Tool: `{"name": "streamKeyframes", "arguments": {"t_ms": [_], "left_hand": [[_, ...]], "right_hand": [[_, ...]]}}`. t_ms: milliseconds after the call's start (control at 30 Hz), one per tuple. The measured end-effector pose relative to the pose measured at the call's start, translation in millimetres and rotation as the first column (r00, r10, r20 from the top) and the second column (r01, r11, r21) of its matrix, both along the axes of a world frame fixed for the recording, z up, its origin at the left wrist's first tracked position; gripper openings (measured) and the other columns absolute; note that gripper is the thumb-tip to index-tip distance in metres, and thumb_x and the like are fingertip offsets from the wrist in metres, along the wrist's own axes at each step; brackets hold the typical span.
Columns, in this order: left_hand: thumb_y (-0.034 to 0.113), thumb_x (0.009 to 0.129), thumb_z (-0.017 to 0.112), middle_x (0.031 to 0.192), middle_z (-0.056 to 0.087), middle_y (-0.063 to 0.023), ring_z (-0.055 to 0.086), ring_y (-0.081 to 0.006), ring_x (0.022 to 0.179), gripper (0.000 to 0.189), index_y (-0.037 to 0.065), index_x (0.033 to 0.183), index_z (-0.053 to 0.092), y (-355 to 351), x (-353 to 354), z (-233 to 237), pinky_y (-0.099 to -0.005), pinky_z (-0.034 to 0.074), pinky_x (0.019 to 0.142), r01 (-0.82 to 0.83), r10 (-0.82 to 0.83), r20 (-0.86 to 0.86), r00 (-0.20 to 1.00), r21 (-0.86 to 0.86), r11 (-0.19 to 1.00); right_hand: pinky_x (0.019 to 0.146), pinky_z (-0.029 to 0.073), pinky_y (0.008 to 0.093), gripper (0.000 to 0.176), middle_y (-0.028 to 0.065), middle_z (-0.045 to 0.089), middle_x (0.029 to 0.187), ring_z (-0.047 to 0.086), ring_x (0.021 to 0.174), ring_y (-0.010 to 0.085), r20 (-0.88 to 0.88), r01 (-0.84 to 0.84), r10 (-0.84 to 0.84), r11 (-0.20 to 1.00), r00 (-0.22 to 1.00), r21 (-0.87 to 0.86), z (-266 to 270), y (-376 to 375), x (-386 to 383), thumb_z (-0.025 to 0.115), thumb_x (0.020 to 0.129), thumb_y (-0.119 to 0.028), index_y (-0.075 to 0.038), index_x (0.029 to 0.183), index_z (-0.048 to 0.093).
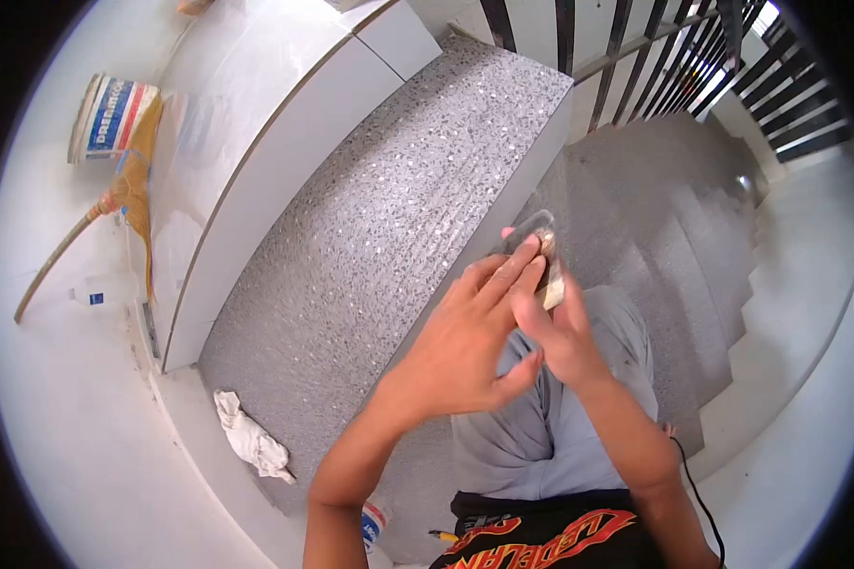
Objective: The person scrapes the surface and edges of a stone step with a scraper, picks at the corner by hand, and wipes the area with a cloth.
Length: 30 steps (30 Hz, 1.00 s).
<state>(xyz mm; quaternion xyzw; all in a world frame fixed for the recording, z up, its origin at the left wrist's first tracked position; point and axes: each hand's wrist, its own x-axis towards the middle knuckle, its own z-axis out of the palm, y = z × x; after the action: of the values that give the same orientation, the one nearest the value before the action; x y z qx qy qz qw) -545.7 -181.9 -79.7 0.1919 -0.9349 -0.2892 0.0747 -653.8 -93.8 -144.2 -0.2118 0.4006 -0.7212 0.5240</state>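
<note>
A small clear plastic container (542, 224) with something pale and brownish in it is between my two hands, above my lap. My right hand (567, 337) holds it from the right side, fingers wrapped round it. My left hand (465, 327) reaches over it from the left, with its fingertips on the contents and its thumb apart. What the left fingertips touch is too small to make out. Beside the hands lies a speckled grey step (389, 190).
A white cloth (250, 436) lies on the step at the lower left. A bucket (114, 119) and a broom (123, 194) stand at the upper left. Stairs (674, 275) curve down on the right beside a dark railing (636, 66). Another bucket (374, 522) is near my left arm.
</note>
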Motion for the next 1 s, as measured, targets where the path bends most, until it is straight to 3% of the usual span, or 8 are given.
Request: {"name": "streamKeyframes", "arguments": {"t_ms": [33, 67, 100, 167, 267, 367, 533, 1000], "left_hand": [[0.027, 0.071, 0.067, 0.135, 0.044, -0.0207, 0.044, -0.0353, 0.121, 0.070, -0.003, 0.130, 0.043, -3, 7, 0, -0.0424, 0.033, 0.101, 0.020, -0.019, -0.010, 1.000, 0.062, 0.998], [0.031, 0.069, 0.067, 0.139, 0.041, -0.0196, 0.037, -0.0363, 0.128, 0.078, -0.004, 0.133, 0.040, -7, 12, -2, -0.0447, 0.026, 0.107, 0.041, -0.039, -0.020, 0.999, 0.123, 0.992], [0.031, 0.069, 0.067, 0.139, 0.041, -0.0196, 0.037, -0.0363, 0.128, 0.078, -0.004, 0.133, 0.040, -12, 16, -7, -0.0447, 0.026, 0.107, 0.037, -0.033, -0.035, 0.999, 0.118, 0.992], [0.037, 0.068, 0.066, 0.139, 0.040, -0.0178, 0.036, -0.0345, 0.130, 0.081, -0.003, 0.133, 0.040, -25, 20, -24, -0.0513, 0.020, 0.108, -0.056, 0.054, -0.022, 0.998, -0.142, 0.988], [0.040, 0.069, 0.066, 0.138, 0.042, -0.0171, 0.034, -0.0326, 0.132, 0.080, -0.002, 0.133, 0.041, -42, 20, -54, -0.0553, 0.015, 0.108, -0.095, 0.080, -0.067, 0.995, -0.264, 0.960], [0.042, 0.069, 0.067, 0.136, 0.044, -0.0165, 0.035, -0.0314, 0.132, 0.080, -0.001, 0.132, 0.042, -47, 16, -55, -0.0564, 0.014, 0.108, -0.134, 0.111, -0.107, 0.988, -0.251, 0.959], [0.038, 0.067, 0.072, 0.135, 0.047, -0.0108, 0.037, -0.0281, 0.132, 0.078, 0.005, 0.132, 0.044, -55, 15, -65, -0.0551, 0.013, 0.108, -0.182, 0.146, -0.194, 0.970, -0.186, 0.966], [0.047, 0.068, 0.073, 0.129, 0.052, -0.0118, 0.043, -0.0277, 0.128, 0.076, 0.005, 0.127, 0.049, -62, 18, -69, -0.0565, 0.014, 0.107, -0.165, 0.109, -0.303, 0.947, -0.168, 0.972]], "right_hand": [[0.087, 0.044, 0.0267, 0.062, 0.0091, 0.056, 0.114, 0.054, 0.093, 0.0111, -0.061, -0.025, 0.034, 0.990, 0.998, 0.139, 5, -6, -2, 0.059, 0.091, -0.037, 0.007, 0.130, 0.043], [0.077, 0.044, 0.0253, 0.043, 0.0034, 0.061, 0.094, 0.053, 0.085, 0.0076, 0.114, 0.091, -0.112, 0.981, 0.987, 0.173, 2, -17, 4, 0.057, 0.092, -0.032, 0.006, 0.113, 0.056], [0.077, 0.044, 0.0253, 0.043, 0.0034, 0.061, 0.094, 0.053, 0.085, 0.0076, 0.100, 0.088, -0.106, 0.982, 0.989, 0.168, 0, -25, 4, 0.057, 0.092, -0.032, 0.006, 0.113, 0.056], [0.068, 0.044, 0.0269, 0.028, 0.0041, 0.061, 0.082, 0.054, 0.075, 0.0089, -0.087, 0.147, -0.128, 0.952, 0.988, 0.268, -3, -40, 3, 0.056, 0.089, -0.023, 0.004, 0.091, 0.062], [0.062, 0.044, 0.0290, 0.021, 0.0061, 0.060, 0.073, 0.054, 0.068, 0.0115, -0.204, 0.187, -0.131, 0.939, 0.970, 0.289, -17, -68, 0, 0.054, 0.085, -0.016, 0.004, 0.082, 0.060], [0.058, 0.044, 0.0307, 0.020, 0.0074, 0.059, 0.070, 0.055, 0.064, 0.0140, -0.163, 0.153, -0.098, 0.916, 0.982, 0.370, -3, -80, -4, 0.053, 0.082, -0.014, 0.004, 0.079, 0.059], [0.031, 0.039, 0.0284, 0.024, 0.0114, 0.059, 0.066, 0.056, 0.048, 0.0179, -0.178, 0.063, 0.017, 0.898, 0.984, 0.436, 5, -93, -12, 0.051, 0.081, -0.014, 0.007, 0.074, 0.058], [0.032, 0.039, 0.0256, 0.020, 0.0091, 0.059, 0.065, 0.052, 0.042, 0.0139, -0.115, 0.049, 0.009, 0.865, 0.993, 0.499, 20, -91, -14, 0.051, 0.085, -0.015, 0.002, 0.079, 0.059]]}}
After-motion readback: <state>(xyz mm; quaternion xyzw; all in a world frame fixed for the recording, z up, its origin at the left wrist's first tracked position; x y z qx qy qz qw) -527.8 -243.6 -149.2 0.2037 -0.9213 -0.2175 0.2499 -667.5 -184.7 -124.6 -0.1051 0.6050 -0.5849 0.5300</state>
